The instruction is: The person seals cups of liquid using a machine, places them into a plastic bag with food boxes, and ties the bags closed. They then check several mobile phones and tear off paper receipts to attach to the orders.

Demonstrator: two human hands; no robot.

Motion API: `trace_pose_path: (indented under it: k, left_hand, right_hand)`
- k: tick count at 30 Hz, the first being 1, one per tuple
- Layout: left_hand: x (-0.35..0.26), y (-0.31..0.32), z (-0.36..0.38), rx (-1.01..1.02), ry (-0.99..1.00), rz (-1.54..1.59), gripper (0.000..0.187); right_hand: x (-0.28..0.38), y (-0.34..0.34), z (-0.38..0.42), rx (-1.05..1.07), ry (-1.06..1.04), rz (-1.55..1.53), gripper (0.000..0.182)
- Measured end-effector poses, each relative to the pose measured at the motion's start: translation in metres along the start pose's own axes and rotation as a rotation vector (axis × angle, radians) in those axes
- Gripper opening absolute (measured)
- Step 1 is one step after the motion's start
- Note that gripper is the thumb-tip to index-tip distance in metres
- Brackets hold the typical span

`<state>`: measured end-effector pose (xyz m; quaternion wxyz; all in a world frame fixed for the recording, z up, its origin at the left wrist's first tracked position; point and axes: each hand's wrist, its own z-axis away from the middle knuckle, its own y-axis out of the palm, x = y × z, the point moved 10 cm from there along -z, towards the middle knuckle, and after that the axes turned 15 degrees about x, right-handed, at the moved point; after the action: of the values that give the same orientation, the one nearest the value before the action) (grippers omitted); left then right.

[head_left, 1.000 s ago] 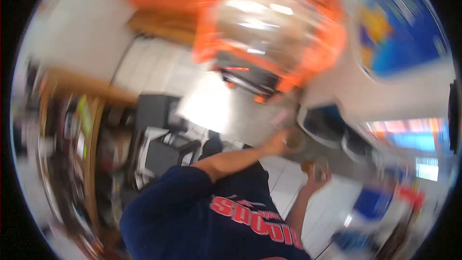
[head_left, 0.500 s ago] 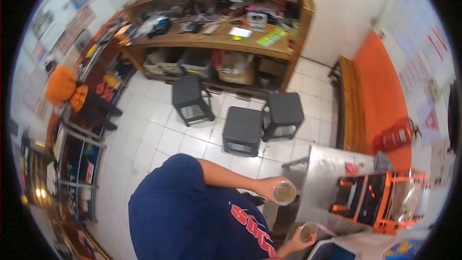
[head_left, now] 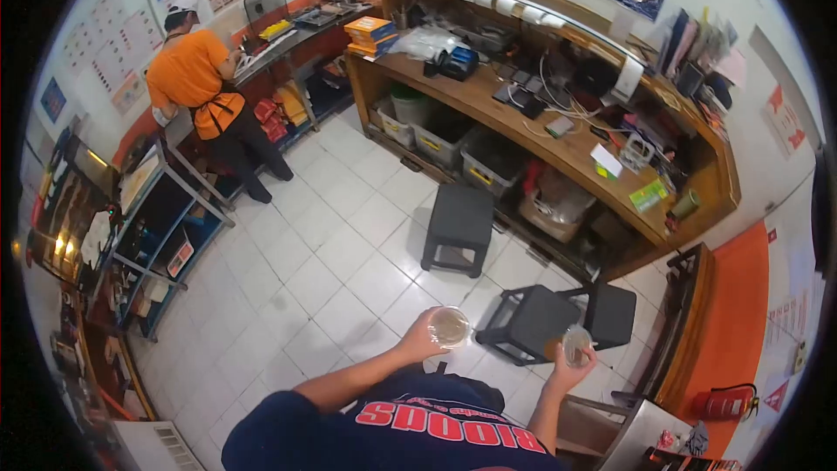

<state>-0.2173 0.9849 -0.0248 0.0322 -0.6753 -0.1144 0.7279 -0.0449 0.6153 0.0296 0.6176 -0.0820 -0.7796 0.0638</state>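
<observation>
My left hand [head_left: 421,337] is wrapped round a clear plastic cup [head_left: 450,328], its round top turned towards me with a pale brownish content showing through. In my right hand [head_left: 572,373] is a second clear plastic cup [head_left: 575,344], and something amber shows at its lower side. Both cups are held in front of my dark blue shirt [head_left: 418,432], above the tiled floor and stools. The fingers under each cup are partly hidden.
Dark plastic stools [head_left: 459,225] stand ahead. Behind them runs a wooden counter [head_left: 523,126] with cables, papers and bins. A co-worker in an orange shirt [head_left: 192,74] stands at a left-hand worktop. Shelving [head_left: 166,235] is at left; a metal table [head_left: 636,436] and fire extinguisher [head_left: 724,402] at right.
My view has swung left, away from the metal table and its orange-framed machine. Both cups are still held and now appear in front of the stools. The co-worker is in fuller view.
</observation>
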Motion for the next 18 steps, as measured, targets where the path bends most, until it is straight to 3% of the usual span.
trace_pose_path:
  k: [4, 6, 10, 18]
  left_hand:
    - [0.025, -0.13, -0.02, -0.234, -0.058, -0.059, 0.081]
    - [0.031, -0.182, -0.049, -0.251, -0.063, -0.008, 0.079]
    - [0.032, -0.286, -0.13, -0.353, -0.072, 0.058, 0.072]
    - [0.085, -0.488, -0.413, -0.253, -0.006, -0.032, 0.074]
  right_hand:
    - [0.017, 0.173, -0.046, 0.21, -0.017, -0.056, 0.063]
    - [0.031, 0.257, -0.069, 0.278, 0.069, -0.143, 0.064]
    - [0.024, 0.409, -0.147, 0.358, -0.03, -0.086, 0.063]
    - [-0.016, 0.703, -0.4, 0.255, -0.139, -0.049, 0.058]
